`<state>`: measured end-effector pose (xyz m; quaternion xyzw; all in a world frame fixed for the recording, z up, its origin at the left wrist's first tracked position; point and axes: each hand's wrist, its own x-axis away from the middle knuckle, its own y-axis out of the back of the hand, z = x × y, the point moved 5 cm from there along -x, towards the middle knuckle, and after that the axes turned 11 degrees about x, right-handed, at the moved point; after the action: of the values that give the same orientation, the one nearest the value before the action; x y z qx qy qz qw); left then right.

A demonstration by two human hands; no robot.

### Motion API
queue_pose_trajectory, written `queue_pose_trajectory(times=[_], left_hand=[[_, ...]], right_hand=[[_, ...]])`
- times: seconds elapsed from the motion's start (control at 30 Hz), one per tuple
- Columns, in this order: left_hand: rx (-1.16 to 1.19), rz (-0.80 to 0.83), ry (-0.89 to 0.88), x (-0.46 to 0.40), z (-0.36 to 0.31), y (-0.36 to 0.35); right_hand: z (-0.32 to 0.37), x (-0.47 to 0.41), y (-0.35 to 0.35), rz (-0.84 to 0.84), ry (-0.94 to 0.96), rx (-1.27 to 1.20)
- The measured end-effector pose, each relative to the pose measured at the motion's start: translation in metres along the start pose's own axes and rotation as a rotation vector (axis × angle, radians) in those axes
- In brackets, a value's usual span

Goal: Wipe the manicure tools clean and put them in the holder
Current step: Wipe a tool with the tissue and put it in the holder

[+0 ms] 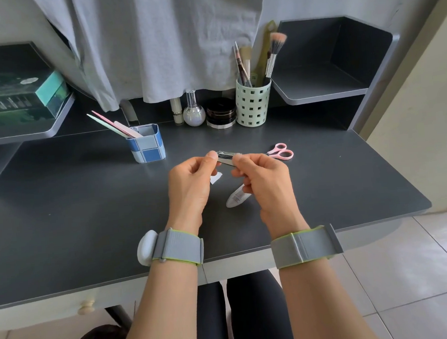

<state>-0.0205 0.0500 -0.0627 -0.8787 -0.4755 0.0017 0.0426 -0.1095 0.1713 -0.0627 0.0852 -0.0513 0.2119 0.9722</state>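
A silver nail clipper (225, 157) is held above the dark desk (87, 205) between both hands. My left hand (191, 182) pinches its left end with thumb and fingers. My right hand (262, 178) pinches the clipper's right end through a small pale wipe (238, 155). A blue-and-grey checked holder (146, 146) stands at the back left with several nail files (113, 124) leaning out of it. Pink-handled scissors (282, 151) lie on the desk just right of my right hand.
A small white packet (236, 197) and a white scrap (216, 178) lie under my hands. Along the back stand a green perforated cup (252, 103) of brushes, a black compact (220, 112) and a round bottle (194, 113). Shelves flank both sides; a grey cloth hangs behind.
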Motion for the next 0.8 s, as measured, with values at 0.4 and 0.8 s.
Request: queue_pose_trajectory(times=[0.4, 0.8], left_hand=[[-0.216, 0.148, -0.037, 0.005, 0.010, -0.027], [-0.589, 0.237, -0.195, 0.006, 0.016, -0.053]], right_hand=[[-0.005, -0.008, 0.044, -0.168, -0.054, -0.204], [-0.008, -0.010, 0.057, -0.212, -0.061, -0.237]])
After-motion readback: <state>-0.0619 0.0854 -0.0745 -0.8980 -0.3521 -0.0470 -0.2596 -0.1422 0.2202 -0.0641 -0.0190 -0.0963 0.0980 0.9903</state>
